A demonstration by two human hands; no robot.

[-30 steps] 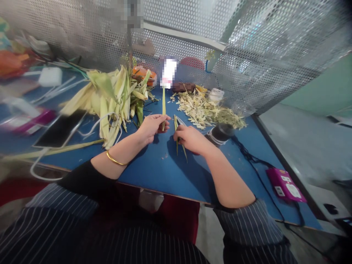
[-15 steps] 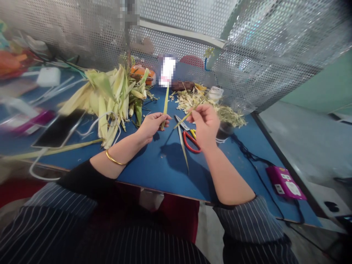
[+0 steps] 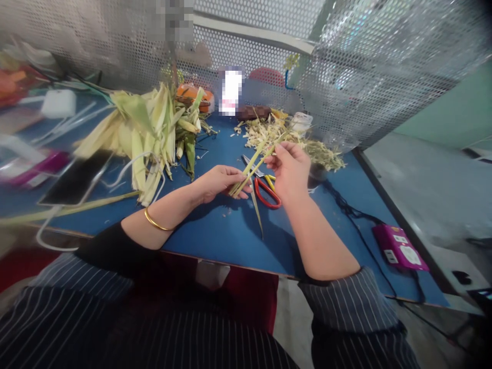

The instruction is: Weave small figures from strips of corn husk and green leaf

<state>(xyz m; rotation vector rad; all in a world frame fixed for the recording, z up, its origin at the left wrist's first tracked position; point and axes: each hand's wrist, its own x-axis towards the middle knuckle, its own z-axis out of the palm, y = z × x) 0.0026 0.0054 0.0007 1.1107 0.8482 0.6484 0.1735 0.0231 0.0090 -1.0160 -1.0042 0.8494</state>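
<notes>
Thin green corn husk strips (image 3: 253, 160) slant up and to the right between my two hands. My left hand (image 3: 225, 182) is closed on their lower ends, between thumb and fingers. Higher up, my right hand (image 3: 291, 166) pinches one strip between thumb and forefinger. Scissors (image 3: 268, 195) with red and yellow handles lie on the blue table just below, partly behind the strips and my right hand. A loose narrow strip (image 3: 256, 212) lies beside the scissors, pointing toward me.
Left of my hands is a heap of corn husks (image 3: 154, 128), with a white cable and a dark phone (image 3: 77, 177) nearby. Husk scraps (image 3: 265, 132) are piled behind my right hand. A purple tissue pack (image 3: 400, 247) and black cables lie right. Perforated mesh (image 3: 249, 48) stands behind.
The strips, held apart before, now lie together in my left hand, tilted right. My right hand has kept its pinch on one strip, now at its upper part.
</notes>
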